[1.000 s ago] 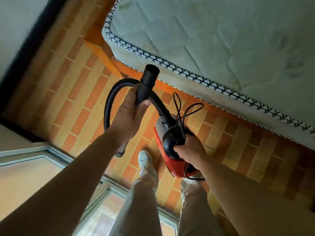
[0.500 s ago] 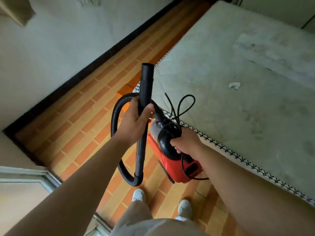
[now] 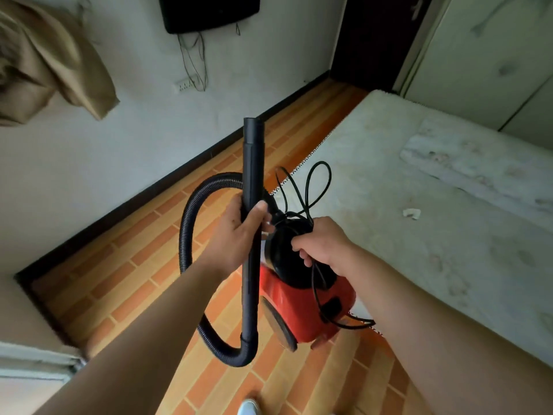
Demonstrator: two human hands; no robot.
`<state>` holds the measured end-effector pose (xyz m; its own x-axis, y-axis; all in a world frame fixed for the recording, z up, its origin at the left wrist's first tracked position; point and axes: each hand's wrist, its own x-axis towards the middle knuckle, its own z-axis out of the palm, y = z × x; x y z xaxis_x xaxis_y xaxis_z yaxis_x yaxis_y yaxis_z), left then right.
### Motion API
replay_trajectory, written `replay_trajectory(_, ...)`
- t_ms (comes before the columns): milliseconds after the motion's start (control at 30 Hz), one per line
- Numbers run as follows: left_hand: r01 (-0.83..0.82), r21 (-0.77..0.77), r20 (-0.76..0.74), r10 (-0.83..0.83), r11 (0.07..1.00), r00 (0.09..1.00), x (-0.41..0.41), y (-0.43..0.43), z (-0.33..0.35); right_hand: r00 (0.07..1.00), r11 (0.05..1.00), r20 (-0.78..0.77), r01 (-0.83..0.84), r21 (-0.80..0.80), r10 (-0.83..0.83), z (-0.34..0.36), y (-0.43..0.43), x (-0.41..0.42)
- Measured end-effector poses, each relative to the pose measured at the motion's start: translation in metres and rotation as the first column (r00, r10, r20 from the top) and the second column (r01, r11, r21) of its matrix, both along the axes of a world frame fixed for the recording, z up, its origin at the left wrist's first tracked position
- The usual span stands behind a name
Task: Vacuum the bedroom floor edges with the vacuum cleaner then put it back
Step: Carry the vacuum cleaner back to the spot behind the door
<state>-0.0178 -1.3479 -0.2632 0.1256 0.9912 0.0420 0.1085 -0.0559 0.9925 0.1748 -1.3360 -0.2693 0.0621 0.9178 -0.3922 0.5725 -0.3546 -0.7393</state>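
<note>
Left hand: wrapped around rigid black plastic wand, held upright.
Right hand: grasping black top handle of red canister vacuum cleaner and looped black power cord.
Vacuum position: off the floor, above orange brick-pattern tiles, beside pale quilted mattress.
Ribbed black hose: loops from wand base to canister.

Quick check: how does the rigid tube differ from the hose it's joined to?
Surface: the tube is smooth, the hose ribbed. Pose: the tube stands straight and nearly upright in the left hand; the hose curves in a loop to its left. Both are black, joined at the tube's lower end.
</note>
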Motion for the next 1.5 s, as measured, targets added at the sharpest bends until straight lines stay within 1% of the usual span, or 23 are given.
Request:
replay_trajectory(33, -0.022, 0.008, 0.025, 0.022, 1.0, 0.999, -0.002, 0.003, 0.005, 1.0, 1.0, -0.018, 0.006, 0.006, -0.006, 0.005, 0.006, -0.003)
replay_trajectory(100, -0.086, 0.024, 0.003, 0.086, 0.996, 0.996, -0.005, 0.009, 0.013, 0.998, 1.0, -0.061, 0.02, 0.016, -0.019, 0.011, 0.017, -0.009)
replay_trajectory(267, -0.185, -0.03, -0.158, 0.178, 0.982, 0.971, -0.008, 0.029, 0.009, 0.993, 0.999, -0.118, -0.014, 0.036, 0.018, 0.019, 0.045, -0.019)
replay_trajectory(367, -0.188, -0.001, -0.232, 0.182, 0.982, 0.956, -0.006, 0.04, 0.015, 0.988, 0.998, -0.147, -0.046, 0.048, 0.053, 0.021, 0.066, -0.023)
replay_trajectory(400, -0.18, 0.009, -0.24, 0.177, 0.984, 0.955, -0.005, 0.044, 0.019, 0.985, 0.997, -0.158, -0.06, 0.051, 0.067, 0.023, 0.072, -0.023)
replay_trajectory(467, -0.159, 0.029, -0.207, 0.162, 0.987, 0.965, -0.003, 0.051, 0.026, 0.979, 0.995, -0.178, -0.086, 0.059, 0.096, 0.026, 0.085, -0.024)
replay_trajectory(567, -0.21, -0.001, -0.098, 0.209, 0.978, 0.973, -0.001, 0.063, 0.032, 0.971, 0.991, -0.2, -0.117, 0.069, 0.129, 0.031, 0.105, -0.028)
replay_trajectory(600, -0.236, -0.006, -0.095, 0.234, 0.972, 0.968, -0.002, 0.068, 0.032, 0.97, 0.99, -0.202, -0.125, 0.07, 0.137, 0.033, 0.112, -0.031)
replay_trajectory(700, -0.291, 0.009, -0.139, 0.289, 0.957, 0.947, -0.005, 0.079, 0.029, 0.969, 0.986, -0.186, -0.15, 0.075, 0.162, 0.036, 0.132, -0.041)
replay_trajectory(767, -0.343, -0.007, -0.166, 0.337, 0.939, 0.927, -0.011, 0.089, 0.025, 0.968, 0.984, -0.186, -0.157, 0.08, 0.17, 0.038, 0.146, -0.05)
replay_trajectory(833, -0.37, -0.018, -0.225, 0.357, 0.929, 0.906, -0.02, 0.101, 0.021, 0.97, 0.985, -0.181, -0.152, 0.079, 0.164, 0.037, 0.161, -0.062)
replay_trajectory(900, -0.389, -0.031, -0.243, 0.371, 0.921, 0.896, -0.033, 0.116, 0.015, 0.973, 0.989, -0.183, -0.133, 0.066, 0.143, 0.032, 0.175, -0.076)
replay_trajectory(1033, -0.418, -0.074, -0.182, 0.4, 0.905, 0.898, -0.075, 0.156, -0.005, 0.98, 0.995, -0.172, -0.092, 0.041, 0.098, 0.016, 0.205, -0.109)
replay_trajectory(1200, -0.346, -0.135, -0.123, 0.331, 0.929, 0.936, -0.137, 0.216, -0.023, 0.988, 1.0, -0.156, 0.025, 0.012, -0.023, -0.002, 0.246, -0.162)
replay_trajectory(1367, -0.281, -0.167, -0.111, 0.266, 0.945, 0.958, -0.181, 0.269, -0.016, 0.977, 0.99, -0.163, 0.14, -0.007, -0.139, 0.003, 0.286, -0.199)
replay_trajectory(1500, -0.229, -0.132, -0.161, 0.207, 0.965, 0.965, -0.202, 0.315, -0.002, 0.949, 0.966, -0.186, 0.257, -0.009, -0.254, 0.007, 0.324, -0.221)
